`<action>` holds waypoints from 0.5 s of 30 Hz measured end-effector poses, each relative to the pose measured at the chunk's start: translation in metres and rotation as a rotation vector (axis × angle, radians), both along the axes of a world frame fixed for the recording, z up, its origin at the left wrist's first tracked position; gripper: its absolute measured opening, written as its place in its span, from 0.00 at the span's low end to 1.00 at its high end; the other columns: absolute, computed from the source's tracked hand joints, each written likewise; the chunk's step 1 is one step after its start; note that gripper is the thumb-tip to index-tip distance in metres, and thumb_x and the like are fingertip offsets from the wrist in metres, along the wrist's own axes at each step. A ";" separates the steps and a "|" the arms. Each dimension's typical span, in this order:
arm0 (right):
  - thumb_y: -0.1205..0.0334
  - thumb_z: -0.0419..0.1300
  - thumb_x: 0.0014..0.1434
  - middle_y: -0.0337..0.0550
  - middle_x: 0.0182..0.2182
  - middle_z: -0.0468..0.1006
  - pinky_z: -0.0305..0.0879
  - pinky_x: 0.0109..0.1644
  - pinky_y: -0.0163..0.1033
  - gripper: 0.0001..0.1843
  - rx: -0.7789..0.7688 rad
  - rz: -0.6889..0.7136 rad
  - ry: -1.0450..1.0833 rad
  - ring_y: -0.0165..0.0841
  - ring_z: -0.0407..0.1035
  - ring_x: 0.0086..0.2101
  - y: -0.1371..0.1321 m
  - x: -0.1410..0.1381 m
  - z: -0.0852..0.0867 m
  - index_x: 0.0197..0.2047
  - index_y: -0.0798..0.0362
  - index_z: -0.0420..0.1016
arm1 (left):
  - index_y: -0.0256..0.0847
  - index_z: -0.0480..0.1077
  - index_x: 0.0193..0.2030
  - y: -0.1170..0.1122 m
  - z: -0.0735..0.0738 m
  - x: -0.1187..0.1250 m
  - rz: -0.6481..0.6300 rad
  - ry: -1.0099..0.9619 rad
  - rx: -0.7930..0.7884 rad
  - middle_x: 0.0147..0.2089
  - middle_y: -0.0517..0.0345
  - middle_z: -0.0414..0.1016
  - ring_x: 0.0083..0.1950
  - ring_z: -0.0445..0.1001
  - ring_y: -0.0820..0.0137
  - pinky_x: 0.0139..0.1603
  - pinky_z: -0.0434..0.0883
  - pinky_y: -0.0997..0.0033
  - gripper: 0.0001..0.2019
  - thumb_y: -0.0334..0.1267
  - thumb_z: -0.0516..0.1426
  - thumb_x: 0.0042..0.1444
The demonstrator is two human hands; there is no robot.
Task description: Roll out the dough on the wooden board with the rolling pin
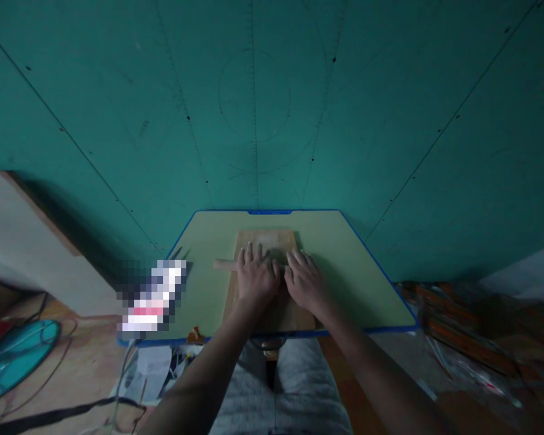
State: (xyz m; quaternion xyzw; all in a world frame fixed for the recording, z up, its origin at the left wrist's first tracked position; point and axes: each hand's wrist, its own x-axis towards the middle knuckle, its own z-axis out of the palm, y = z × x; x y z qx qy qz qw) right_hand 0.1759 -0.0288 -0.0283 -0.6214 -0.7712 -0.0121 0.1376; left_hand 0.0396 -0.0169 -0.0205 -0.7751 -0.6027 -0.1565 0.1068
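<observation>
Here, left hand (257, 279): fingers extended, unclenched, lying across a pale cylindrical wooden rod (225, 264).
Right hand (304, 281): fingers extended, unclenched, just beside the left thumb.
Rod: beneath the left hand, one end jutting leftward past its fingers.
Brown rectangular wooden board (272, 236): under all the fingers.
Pale-green, blue-edged tabletop (358, 284): beyond them, either side.

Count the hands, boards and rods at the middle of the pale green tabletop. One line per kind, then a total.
Hands, left hand and right hand: 2
Wooden board: 1
Pale rod: 1
Total: 4
</observation>
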 end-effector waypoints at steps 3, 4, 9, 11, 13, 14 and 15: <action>0.63 0.42 0.67 0.58 0.64 0.65 0.49 0.68 0.48 0.28 0.025 0.075 0.026 0.44 0.53 0.65 -0.019 0.004 -0.007 0.65 0.68 0.62 | 0.35 0.73 0.54 -0.018 -0.006 0.000 -0.002 -0.026 0.063 0.64 0.40 0.68 0.68 0.59 0.48 0.68 0.53 0.47 0.20 0.41 0.46 0.67; 0.64 0.43 0.67 0.59 0.64 0.65 0.48 0.69 0.48 0.28 0.031 0.089 0.032 0.44 0.54 0.65 -0.022 0.005 -0.007 0.65 0.69 0.61 | 0.34 0.72 0.55 -0.021 -0.007 0.000 -0.013 -0.026 0.074 0.63 0.40 0.68 0.68 0.59 0.48 0.68 0.53 0.47 0.20 0.41 0.46 0.67; 0.62 0.41 0.68 0.58 0.61 0.69 0.51 0.67 0.49 0.26 -0.031 0.111 0.025 0.41 0.59 0.63 -0.007 0.004 0.005 0.61 0.63 0.69 | 0.37 0.72 0.54 -0.022 -0.001 -0.005 -0.040 -0.044 0.011 0.61 0.41 0.71 0.65 0.63 0.50 0.65 0.57 0.47 0.19 0.41 0.46 0.67; 0.61 0.40 0.69 0.55 0.59 0.72 0.54 0.65 0.48 0.26 -0.055 0.104 0.014 0.40 0.62 0.61 0.009 0.003 0.009 0.58 0.59 0.73 | 0.39 0.74 0.52 -0.016 0.010 -0.006 -0.042 -0.040 -0.064 0.57 0.43 0.73 0.63 0.65 0.51 0.63 0.59 0.47 0.18 0.40 0.45 0.67; 0.60 0.40 0.68 0.54 0.57 0.74 0.60 0.62 0.46 0.26 -0.050 0.066 0.028 0.39 0.66 0.59 0.022 0.006 0.006 0.57 0.56 0.74 | 0.40 0.74 0.50 -0.008 0.023 -0.002 -0.062 -0.009 -0.167 0.53 0.45 0.76 0.60 0.68 0.52 0.60 0.63 0.48 0.17 0.38 0.45 0.67; 0.61 0.39 0.68 0.54 0.56 0.75 0.62 0.60 0.46 0.26 -0.040 0.054 0.030 0.39 0.67 0.57 0.028 0.009 0.000 0.57 0.56 0.73 | 0.39 0.75 0.49 -0.003 0.029 0.001 -0.075 0.009 -0.226 0.52 0.44 0.76 0.59 0.68 0.52 0.58 0.64 0.48 0.17 0.38 0.46 0.66; 0.62 0.40 0.67 0.55 0.55 0.76 0.63 0.59 0.46 0.26 -0.009 0.100 0.019 0.40 0.68 0.56 0.034 0.014 -0.009 0.57 0.57 0.74 | 0.37 0.75 0.48 0.004 0.032 0.006 -0.060 0.024 -0.297 0.51 0.41 0.76 0.58 0.69 0.52 0.56 0.66 0.49 0.16 0.38 0.47 0.65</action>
